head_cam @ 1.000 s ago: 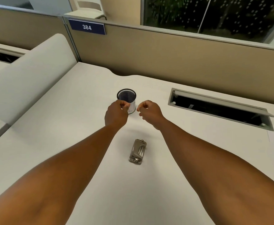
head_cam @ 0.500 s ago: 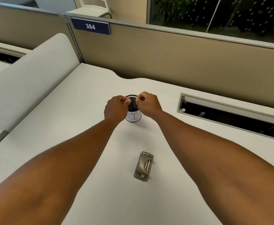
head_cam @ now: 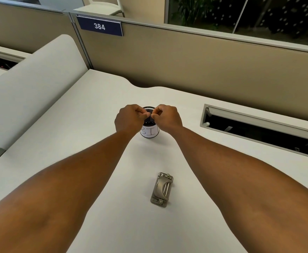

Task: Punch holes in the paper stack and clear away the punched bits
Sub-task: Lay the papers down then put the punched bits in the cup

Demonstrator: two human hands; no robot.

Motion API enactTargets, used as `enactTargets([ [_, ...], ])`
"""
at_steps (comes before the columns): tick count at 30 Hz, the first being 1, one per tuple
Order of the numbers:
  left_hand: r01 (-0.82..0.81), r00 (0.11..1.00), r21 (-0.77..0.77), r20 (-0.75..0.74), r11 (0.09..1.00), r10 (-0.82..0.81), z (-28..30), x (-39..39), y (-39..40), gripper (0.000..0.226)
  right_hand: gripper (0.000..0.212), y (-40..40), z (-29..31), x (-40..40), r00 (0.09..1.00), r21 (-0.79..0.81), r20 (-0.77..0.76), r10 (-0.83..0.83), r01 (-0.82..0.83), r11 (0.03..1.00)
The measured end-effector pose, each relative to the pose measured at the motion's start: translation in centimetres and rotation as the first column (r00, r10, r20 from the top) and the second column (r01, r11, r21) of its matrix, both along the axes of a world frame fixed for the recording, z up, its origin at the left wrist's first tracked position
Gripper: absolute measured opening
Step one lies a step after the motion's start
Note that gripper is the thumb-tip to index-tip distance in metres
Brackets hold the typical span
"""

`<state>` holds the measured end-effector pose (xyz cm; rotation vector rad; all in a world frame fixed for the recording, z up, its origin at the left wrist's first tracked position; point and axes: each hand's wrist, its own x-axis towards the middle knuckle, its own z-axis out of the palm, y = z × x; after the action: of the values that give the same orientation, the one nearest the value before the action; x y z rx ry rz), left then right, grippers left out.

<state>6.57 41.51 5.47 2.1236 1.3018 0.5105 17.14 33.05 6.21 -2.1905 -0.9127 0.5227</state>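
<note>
A small black mesh cup (head_cam: 150, 132) with a white hand-lettered label stands on the white desk (head_cam: 87, 136). My left hand (head_cam: 129, 118) and my right hand (head_cam: 167, 117) hover over its rim, both with fingertips pinched together, knuckles almost touching. Anything held between the fingertips is too small to make out. A metal hole punch (head_cam: 162, 189) lies flat on the desk nearer to me, between my forearms, untouched. No paper stack is in view.
An open cable tray slot (head_cam: 259, 128) is cut into the desk at the right. A beige partition (head_cam: 204, 61) with a blue "384" sign (head_cam: 99, 26) closes the back. A white curved divider (head_cam: 30, 79) rises on the left.
My hands have come together over the cup's mouth from just in front of it. The view has shifted left, so the sheet at the right edge has gone from sight.
</note>
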Motion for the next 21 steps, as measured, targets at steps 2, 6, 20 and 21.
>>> enactTargets([
  [2,-0.003,1.000,0.009,-0.027,1.000,0.003,0.0,0.2,0.1,0.015,0.005,0.0,0.0,0.0,1.000,-0.002,0.001,0.006,-0.006,1.000],
  [6,0.037,0.996,0.026,-0.087,0.999,-0.034,-0.1,0.4,0.3,0.019,0.009,-0.1,0.1,-0.1,1.000,-0.006,0.003,0.008,-0.008,1.000],
  [20,0.009,0.993,0.076,-0.116,0.997,-0.001,0.6,0.7,-2.0,0.026,0.008,-2.5,1.2,-0.4,1.000,0.039,-0.018,-0.021,0.021,0.999],
  [21,0.018,0.993,0.085,-0.117,0.996,-0.008,0.6,0.7,-2.3,0.025,0.011,-2.9,1.2,-0.4,1.000,0.038,-0.010,-0.021,0.021,0.999],
])
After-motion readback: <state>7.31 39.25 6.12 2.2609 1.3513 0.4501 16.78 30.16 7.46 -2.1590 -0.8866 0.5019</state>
